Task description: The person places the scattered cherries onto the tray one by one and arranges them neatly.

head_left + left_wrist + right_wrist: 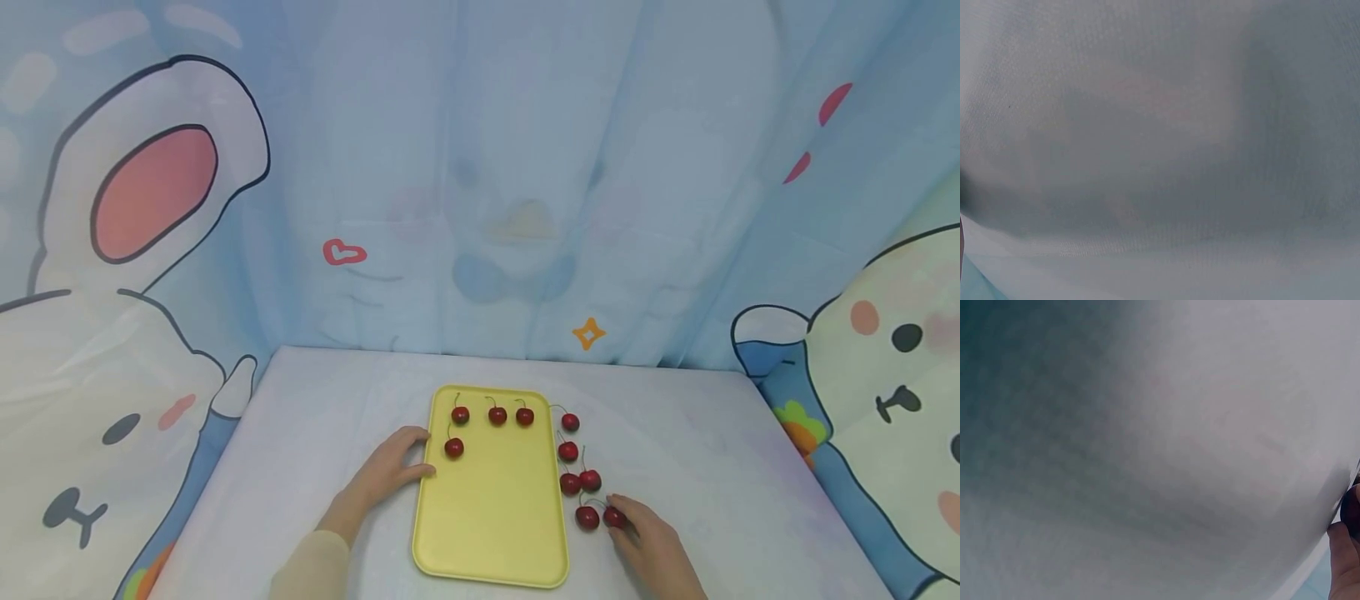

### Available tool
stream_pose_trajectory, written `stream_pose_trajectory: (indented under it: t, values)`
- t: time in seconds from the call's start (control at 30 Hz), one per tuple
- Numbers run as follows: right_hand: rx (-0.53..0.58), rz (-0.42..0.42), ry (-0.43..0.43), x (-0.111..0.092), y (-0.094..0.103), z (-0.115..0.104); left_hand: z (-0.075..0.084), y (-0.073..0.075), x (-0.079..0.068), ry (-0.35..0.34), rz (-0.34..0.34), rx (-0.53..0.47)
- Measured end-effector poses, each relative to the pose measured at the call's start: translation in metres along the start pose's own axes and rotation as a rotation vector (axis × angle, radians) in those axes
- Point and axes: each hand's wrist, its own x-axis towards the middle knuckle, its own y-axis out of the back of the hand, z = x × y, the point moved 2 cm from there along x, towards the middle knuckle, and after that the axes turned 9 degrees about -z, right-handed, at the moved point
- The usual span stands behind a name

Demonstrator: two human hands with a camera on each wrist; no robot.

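Note:
A yellow rectangular tray (491, 508) lies on the table, with several dark red cherries on its upper part, among them one cherry (453, 448) at the left side. My left hand (386, 468) rests at the tray's left edge, thumb and fingers spread apart and touching the rim. To the lower right of the tray, my right hand (651, 542) pinches a stemmed cherry (614, 517) between thumb and fingers. In the right wrist view that cherry (1350, 512) shows at the right edge against the fingers. Right beside it lies another cherry (587, 517).
More loose cherries lie along the tray's right side, including one cherry (570, 422) near its upper corner. A pale cloth (735, 467) covers the table. Behind hangs a blue curtain (405, 167) with cartoon animals. The left wrist view shows mostly blurred cloth.

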Motion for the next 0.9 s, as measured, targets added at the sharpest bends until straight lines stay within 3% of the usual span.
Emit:
stream_pose_trajectory:
  t: [0.27,0.5,0.9]
  values:
    - [0.065,0.0,-0.065,0.004,0.004,0.0,0.0,-0.002,0.0,0.013,-0.01,-0.001]
    - [0.13,0.124,0.086,0.01,0.02,-0.029,0.003,0.002,-0.001,-0.011,0.014,0.023]
    - [0.267,0.105,0.242,0.031,0.016,-0.088,0.005,0.002,-0.001,0.003,0.006,-0.005]
